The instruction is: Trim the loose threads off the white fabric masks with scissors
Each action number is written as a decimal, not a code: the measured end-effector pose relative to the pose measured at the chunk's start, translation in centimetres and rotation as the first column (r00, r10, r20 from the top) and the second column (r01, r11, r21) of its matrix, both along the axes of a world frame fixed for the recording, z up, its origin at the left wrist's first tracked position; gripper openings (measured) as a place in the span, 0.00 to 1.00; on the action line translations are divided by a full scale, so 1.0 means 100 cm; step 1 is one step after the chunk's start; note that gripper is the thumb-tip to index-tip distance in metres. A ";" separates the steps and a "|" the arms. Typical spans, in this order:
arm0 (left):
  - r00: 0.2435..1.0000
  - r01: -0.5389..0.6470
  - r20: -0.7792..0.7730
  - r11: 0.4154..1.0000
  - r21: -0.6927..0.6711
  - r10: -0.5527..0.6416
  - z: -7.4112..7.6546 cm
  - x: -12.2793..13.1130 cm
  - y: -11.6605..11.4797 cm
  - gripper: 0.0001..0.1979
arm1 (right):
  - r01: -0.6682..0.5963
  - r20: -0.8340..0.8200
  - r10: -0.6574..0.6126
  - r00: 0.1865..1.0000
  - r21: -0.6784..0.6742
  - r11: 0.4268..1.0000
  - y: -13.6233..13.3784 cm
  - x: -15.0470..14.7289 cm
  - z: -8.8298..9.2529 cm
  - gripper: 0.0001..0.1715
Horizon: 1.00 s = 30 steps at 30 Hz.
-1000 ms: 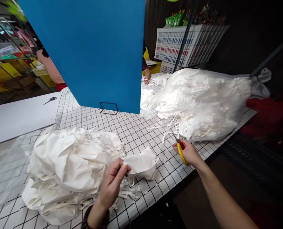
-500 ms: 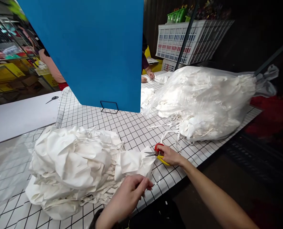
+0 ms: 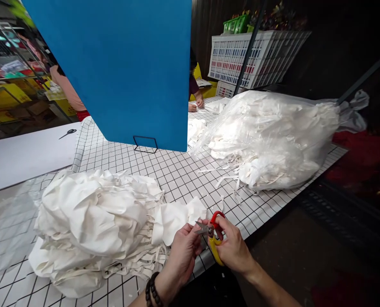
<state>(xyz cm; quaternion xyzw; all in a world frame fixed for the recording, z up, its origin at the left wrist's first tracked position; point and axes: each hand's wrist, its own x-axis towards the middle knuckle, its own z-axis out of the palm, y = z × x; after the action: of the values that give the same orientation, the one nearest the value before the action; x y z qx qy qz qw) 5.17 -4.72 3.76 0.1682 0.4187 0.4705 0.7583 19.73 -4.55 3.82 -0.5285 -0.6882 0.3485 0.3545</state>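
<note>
My right hand [image 3: 236, 243] is wrapped around the red and yellow handles of a pair of scissors [image 3: 211, 231]. Their blades are parted and point left, right at the fingertips of my left hand [image 3: 184, 249]. Those left fingers are pinched together near the table's front edge; whatever is between them is hidden or too small to name. Just behind the fingertips lies a flat white fabric piece [image 3: 170, 217]. It adjoins a large heap of white fabric [image 3: 94, 213] with narrow strips along its right side.
A clear plastic bag [image 3: 279, 132] full of white fabric lies on the grid-patterned tablecloth [image 3: 177, 179]. A blue board [image 3: 129, 76] stands at the back. Dark scissors [image 3: 67, 134] rest on a white surface at left. Behind the board, a co-worker's hands [image 3: 198, 104] handle white material.
My right hand has drawn the scissors down and nearer to me, off the white fabric. My left hand has turned and risen to meet the blades, fingers pinched.
</note>
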 end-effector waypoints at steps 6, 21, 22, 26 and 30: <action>0.989 -0.069 -0.123 0.993 0.095 0.080 0.005 -0.020 -0.017 0.19 | -0.153 -0.504 0.016 0.863 -0.233 0.960 0.023 -0.006 0.003 0.11; 0.781 -0.001 -0.561 0.897 0.441 0.277 0.014 -0.056 -0.022 0.14 | -0.215 -0.578 0.074 0.813 -0.179 0.960 0.045 -0.049 -0.015 0.16; 0.750 -0.006 -0.580 0.879 0.476 0.319 0.015 -0.056 -0.022 0.14 | -0.228 -0.571 0.073 0.818 -0.205 0.952 0.043 -0.050 -0.015 0.16; 0.857 0.063 -0.488 0.907 0.417 0.165 0.014 -0.056 -0.019 0.15 | -0.296 -0.508 0.128 0.852 -0.267 0.917 0.039 -0.046 -0.008 0.17; 0.895 0.106 -0.436 0.904 0.414 0.094 0.011 -0.056 -0.014 0.12 | -0.253 -0.249 0.191 0.949 -0.245 0.936 0.039 -0.025 0.011 0.14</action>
<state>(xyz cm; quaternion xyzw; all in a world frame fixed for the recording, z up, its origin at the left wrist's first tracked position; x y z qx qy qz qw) -0.46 -6.09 4.84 0.4345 0.4673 0.4970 0.5881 17.25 -0.66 4.88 -0.4488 -0.6451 0.5349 0.3104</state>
